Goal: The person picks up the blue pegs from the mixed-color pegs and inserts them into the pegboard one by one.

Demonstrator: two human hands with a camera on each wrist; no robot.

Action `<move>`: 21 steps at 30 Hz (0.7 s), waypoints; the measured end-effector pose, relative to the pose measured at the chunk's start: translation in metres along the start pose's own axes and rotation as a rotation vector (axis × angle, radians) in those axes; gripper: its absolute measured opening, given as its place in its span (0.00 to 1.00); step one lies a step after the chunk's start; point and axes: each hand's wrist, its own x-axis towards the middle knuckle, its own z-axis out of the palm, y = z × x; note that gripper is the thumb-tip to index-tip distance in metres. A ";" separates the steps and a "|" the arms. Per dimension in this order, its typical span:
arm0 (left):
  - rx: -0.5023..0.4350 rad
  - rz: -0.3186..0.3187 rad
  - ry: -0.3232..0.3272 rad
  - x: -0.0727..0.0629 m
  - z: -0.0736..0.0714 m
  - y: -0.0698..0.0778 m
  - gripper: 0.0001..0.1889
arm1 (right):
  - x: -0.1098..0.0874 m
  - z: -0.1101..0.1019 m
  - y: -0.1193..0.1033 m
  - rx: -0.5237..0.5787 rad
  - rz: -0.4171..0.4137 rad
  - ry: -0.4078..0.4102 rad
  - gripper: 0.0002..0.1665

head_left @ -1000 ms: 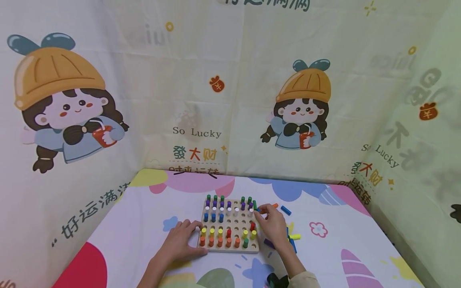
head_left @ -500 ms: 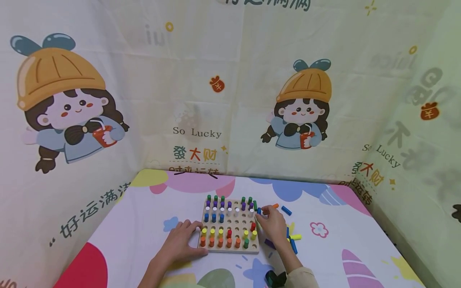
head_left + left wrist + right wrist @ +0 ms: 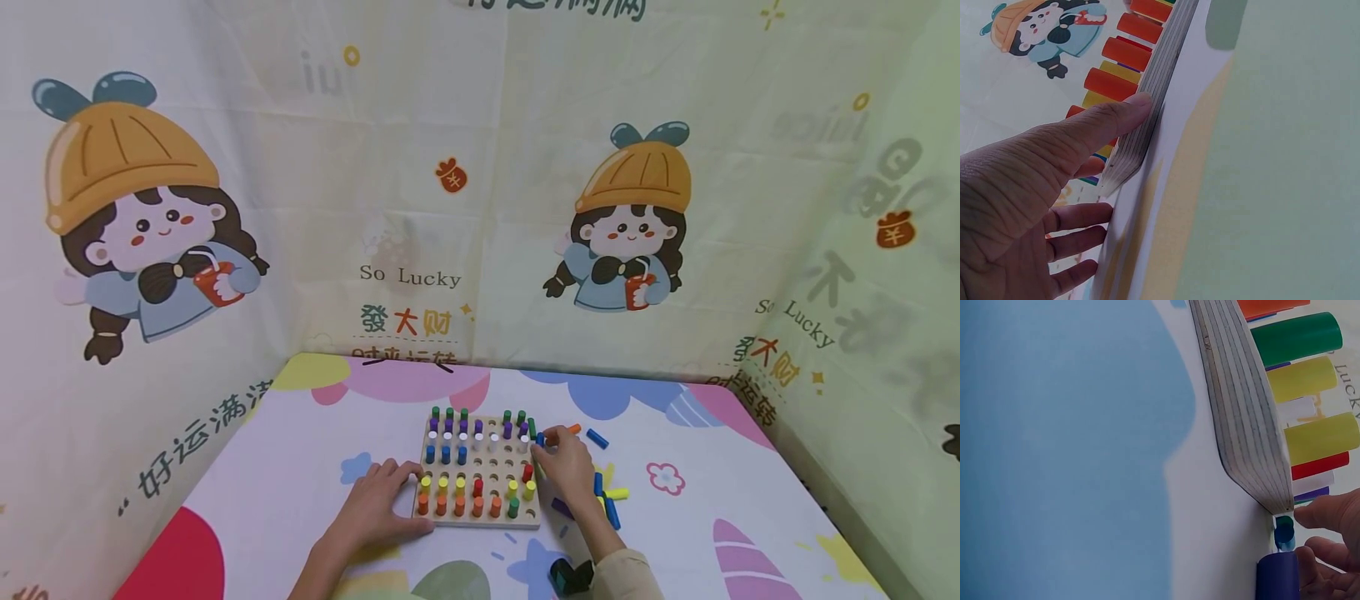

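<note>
A wooden pegboard bears rows of coloured pegs, among them orange pegs and blue pegs. Some holes are bare. My left hand grips the near left corner, with the thumb against the board's side and the other fingers partly behind it. Beside the right edge, my right hand pinches a blue peg low over the table; the fingertips are partly hidden. A green peg leans or lies along the board's right edge, just beyond the blue one.
Loose blue, yellow and purple pegs lie right of my right hand, including a yellow peg and a purple peg. Farther back lie another blue peg and an orange peg. A dark object is near the right sleeve.
My right hand has shifted slightly to the right, and more of the blue peg shows at its fingertips. The left hand and pegboard stay in place.
</note>
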 end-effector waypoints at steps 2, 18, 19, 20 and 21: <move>0.000 0.001 0.000 0.000 0.000 0.000 0.39 | 0.001 0.000 0.001 -0.006 0.004 0.001 0.19; -0.008 -0.006 -0.004 0.000 -0.002 0.002 0.39 | 0.004 -0.003 0.004 -0.091 -0.001 -0.003 0.17; -0.009 -0.008 -0.007 0.000 -0.002 0.002 0.39 | 0.004 -0.003 0.004 -0.091 -0.004 -0.002 0.17; -0.008 -0.008 -0.010 0.000 -0.002 0.002 0.39 | 0.004 -0.003 0.005 -0.089 -0.004 0.000 0.17; -0.007 -0.009 -0.013 0.000 -0.002 0.002 0.39 | 0.004 -0.003 0.005 -0.087 -0.005 0.003 0.17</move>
